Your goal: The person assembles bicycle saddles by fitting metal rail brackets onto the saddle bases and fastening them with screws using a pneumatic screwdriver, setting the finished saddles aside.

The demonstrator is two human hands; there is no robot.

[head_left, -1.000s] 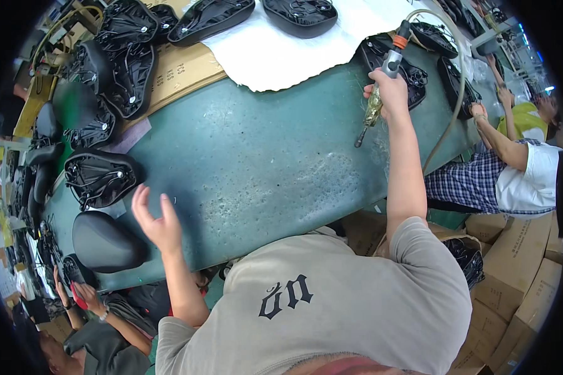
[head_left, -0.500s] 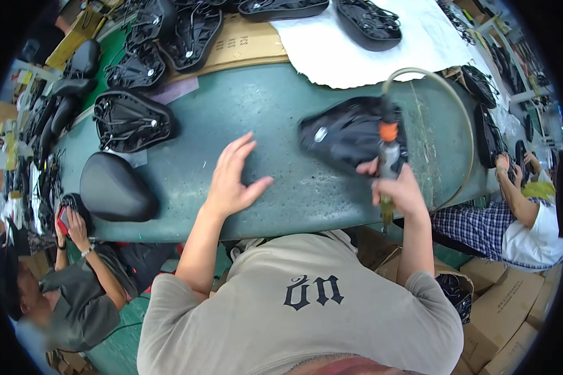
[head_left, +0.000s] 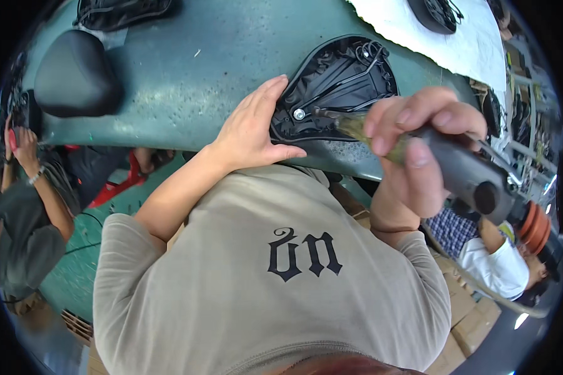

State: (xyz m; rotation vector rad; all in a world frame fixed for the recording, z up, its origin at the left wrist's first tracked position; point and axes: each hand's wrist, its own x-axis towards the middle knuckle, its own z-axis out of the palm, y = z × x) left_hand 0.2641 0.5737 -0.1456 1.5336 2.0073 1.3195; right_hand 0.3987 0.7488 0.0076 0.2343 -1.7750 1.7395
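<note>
An upturned black bicycle saddle (head_left: 332, 76) lies near the table's front edge, its underside with dark rails and a silver bolt head (head_left: 299, 114) facing up. My left hand (head_left: 249, 130) rests against its left side, fingers stretched out and thumb spread along the near edge. In my right hand (head_left: 422, 134) is a grey air screwdriver (head_left: 466, 165) with an orange ring, raised close to the camera. Its yellowish, blurred tip end points left over the saddle toward the bolt. Whether the tip touches anything, I cannot tell.
A finished-looking black saddle (head_left: 75, 75) sits top-up at the left of the green table (head_left: 187, 81). Another upturned saddle (head_left: 122, 14) is behind it. White sheeting (head_left: 431, 47) lies at the back right. The tool's hose (head_left: 481, 281) hangs at right. People work on both sides.
The saddle has come nearer to me and turned. My left hand has moved onto its side. My right hand has lifted the screwdriver and swung its tip leftward. The view has shifted downward.
</note>
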